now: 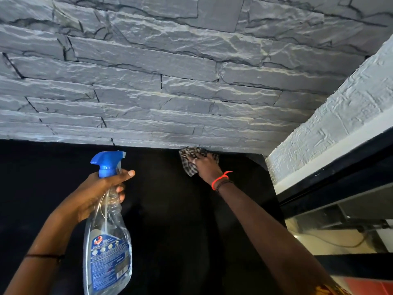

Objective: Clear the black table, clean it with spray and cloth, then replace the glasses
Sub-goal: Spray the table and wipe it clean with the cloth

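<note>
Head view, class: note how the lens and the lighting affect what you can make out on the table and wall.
Head view: wide-angle bending curves the stone wall and its courses; raking light picks out its ridges; the black table is so dark that no surface detail reads; the bottle shows pale glints; the cloth under the right hand stays sharp.

1. Light is uneven: the stone wall (170, 71) at the far side is bright, with pale highlights raking along its ridges
2. The black table (170, 220) is so dark that it shows almost no surface detail
3. The white textured wall (340, 116) on the right is the brightest area
4. Glare glints on the clear spray bottle (107, 226) at near left
5. Wide-angle distortion bends the walls and the table's far edge
6. Focus is fairly sharp centrally, softer toward the corners
</note>
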Tool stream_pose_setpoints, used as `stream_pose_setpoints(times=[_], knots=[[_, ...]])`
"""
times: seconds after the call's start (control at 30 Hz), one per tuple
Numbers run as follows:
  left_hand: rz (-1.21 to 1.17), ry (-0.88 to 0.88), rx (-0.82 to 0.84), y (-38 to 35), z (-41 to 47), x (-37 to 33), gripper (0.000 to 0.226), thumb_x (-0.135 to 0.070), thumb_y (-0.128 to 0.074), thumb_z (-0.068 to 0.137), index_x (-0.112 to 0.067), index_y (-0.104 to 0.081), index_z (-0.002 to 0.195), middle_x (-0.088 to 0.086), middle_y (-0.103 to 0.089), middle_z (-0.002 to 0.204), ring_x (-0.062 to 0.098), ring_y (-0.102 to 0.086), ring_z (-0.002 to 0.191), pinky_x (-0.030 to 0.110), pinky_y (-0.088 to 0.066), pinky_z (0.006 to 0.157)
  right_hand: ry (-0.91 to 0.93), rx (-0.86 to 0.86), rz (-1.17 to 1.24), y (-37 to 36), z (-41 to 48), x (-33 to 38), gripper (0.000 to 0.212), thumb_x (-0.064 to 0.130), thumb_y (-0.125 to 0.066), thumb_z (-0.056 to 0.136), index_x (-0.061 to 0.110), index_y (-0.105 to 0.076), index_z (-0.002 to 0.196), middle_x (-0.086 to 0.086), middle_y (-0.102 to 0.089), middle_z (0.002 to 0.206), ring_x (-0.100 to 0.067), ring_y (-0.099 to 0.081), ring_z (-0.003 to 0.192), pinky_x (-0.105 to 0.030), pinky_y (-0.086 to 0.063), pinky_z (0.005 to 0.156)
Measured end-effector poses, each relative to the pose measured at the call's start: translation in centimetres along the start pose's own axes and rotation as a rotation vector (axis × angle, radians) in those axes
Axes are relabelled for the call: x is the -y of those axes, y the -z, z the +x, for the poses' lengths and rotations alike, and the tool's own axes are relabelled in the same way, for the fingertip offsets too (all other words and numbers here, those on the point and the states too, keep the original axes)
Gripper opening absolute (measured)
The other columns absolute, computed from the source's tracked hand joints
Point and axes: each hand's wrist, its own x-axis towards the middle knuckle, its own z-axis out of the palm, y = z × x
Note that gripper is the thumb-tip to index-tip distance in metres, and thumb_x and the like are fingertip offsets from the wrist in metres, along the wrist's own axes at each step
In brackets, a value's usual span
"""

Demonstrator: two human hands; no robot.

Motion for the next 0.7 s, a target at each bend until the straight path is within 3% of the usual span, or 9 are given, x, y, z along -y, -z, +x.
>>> stream_pose_setpoints(times=[0.07, 0.13, 0.2, 0.3, 0.43, 0.53, 0.6, 0.67, 0.7], knots=[[-0.003, 0.006, 0.004, -0.5, 0.1, 0.1, 0.055, -0.041, -0.086, 0.044, -0.015, -0.058, 0.084, 0.002, -0.046, 0.052, 0.017, -0.05, 0.044, 0.029, -0.047, 0.047, -0.071, -0.026, -0.001, 0.2, -2.0, -3.8, 0.07, 0.03, -0.008, 0.079, 0.023, -0.047, 0.137, -0.006, -0.046, 0.143, -0.027, -0.041, 0.131, -0.037, -0.03, 0.108], [-0.01, 0.007, 0.012, -1.0, 0.3, 0.2, 0.054, -0.04, -0.086, 0.045, -0.015, -0.057, 0.082, 0.003, -0.046, 0.053, 0.017, -0.048, 0.044, 0.028, -0.046, 0.047, -0.201, -0.024, -0.021, -0.9, -3.8, -8.5, 0.074, 0.033, -0.007, 0.074, 0.027, -0.052, 0.132, -0.003, -0.052, 0.137, -0.028, -0.048, 0.125, -0.042, -0.038, 0.102], [-0.015, 0.005, 0.024, -1.7, 0.4, 0.4, 0.052, -0.04, -0.087, 0.046, -0.015, -0.057, 0.081, 0.002, -0.045, 0.053, 0.017, -0.048, 0.044, 0.027, -0.045, 0.047, -0.371, 0.053, -0.02, -2.5, -5.4, -13.9, 0.071, 0.031, -0.009, 0.072, 0.03, -0.056, 0.125, -0.002, -0.058, 0.131, -0.028, -0.052, 0.118, -0.044, -0.042, 0.095], [-0.025, 0.007, 0.036, -2.5, 0.5, 0.4, 0.052, -0.039, -0.087, 0.047, -0.015, -0.057, 0.083, 0.002, -0.045, 0.052, 0.016, -0.047, 0.043, 0.027, -0.045, 0.046, -0.558, 0.08, -0.017, -2.5, -7.9, -18.7, 0.051, 0.017, -0.03, 0.08, 0.026, -0.058, 0.121, -0.01, -0.061, 0.126, -0.03, -0.055, 0.113, -0.043, -0.046, 0.091], [-0.02, 0.005, 0.057, -3.5, 0.4, 0.6, 0.053, -0.038, -0.087, 0.047, -0.015, -0.057, 0.084, 0.002, -0.046, 0.051, 0.016, -0.047, 0.043, 0.026, -0.045, 0.045, -0.491, 0.001, 0.012, -0.1, -9.7, -17.8, 0.055, -0.001, -0.042, 0.081, 0.014, -0.052, 0.132, -0.014, -0.047, 0.14, -0.031, -0.046, 0.128, -0.041, -0.04, 0.099], [-0.031, 0.002, 0.073, -4.3, 0.1, 0.8, 0.054, -0.038, -0.087, 0.047, -0.014, -0.059, 0.086, 0.002, -0.046, 0.051, 0.016, -0.047, 0.044, 0.026, -0.045, 0.045, -0.546, 0.056, 0.037, -2.2, -9.4, -17.5, 0.052, 0.017, -0.028, 0.084, 0.017, -0.055, 0.128, -0.014, -0.052, 0.136, -0.035, -0.048, 0.124, -0.043, -0.04, 0.102], [-0.028, 0.005, 0.088, -4.8, -0.1, 0.8, 0.055, -0.038, -0.087, 0.046, -0.014, -0.059, 0.087, 0.002, -0.046, 0.052, 0.016, -0.047, 0.045, 0.027, -0.046, 0.045, -0.512, -0.002, 0.039, -4.1, -9.6, -15.8, 0.067, 0.026, -0.013, 0.075, 0.016, -0.061, 0.121, -0.014, -0.054, 0.134, -0.037, -0.046, 0.125, -0.049, -0.039, 0.103], [-0.022, 0.006, 0.102, -5.3, -0.4, 0.8, 0.059, -0.039, -0.089, 0.043, -0.014, -0.06, 0.088, 0.002, -0.047, 0.052, 0.017, -0.048, 0.045, 0.027, -0.046, 0.045, -0.428, -0.049, 0.039, -3.5, -10.7, -11.4, 0.063, 0.022, -0.019, 0.071, 0.017, -0.067, 0.111, -0.012, -0.061, 0.126, -0.034, -0.052, 0.121, -0.053, -0.039, 0.104], [-0.022, 0.005, 0.106, -5.5, -0.5, 0.8, 0.062, -0.04, -0.091, 0.04, -0.014, -0.06, 0.087, 0.002, -0.047, 0.052, 0.017, -0.048, 0.045, 0.027, -0.046, 0.045, -0.346, -0.075, 0.033, -2.9, -11.4, -8.6, 0.059, 0.018, -0.024, 0.07, 0.018, -0.069, 0.107, -0.008, -0.065, 0.12, -0.031, -0.056, 0.116, -0.047, -0.04, 0.105]])
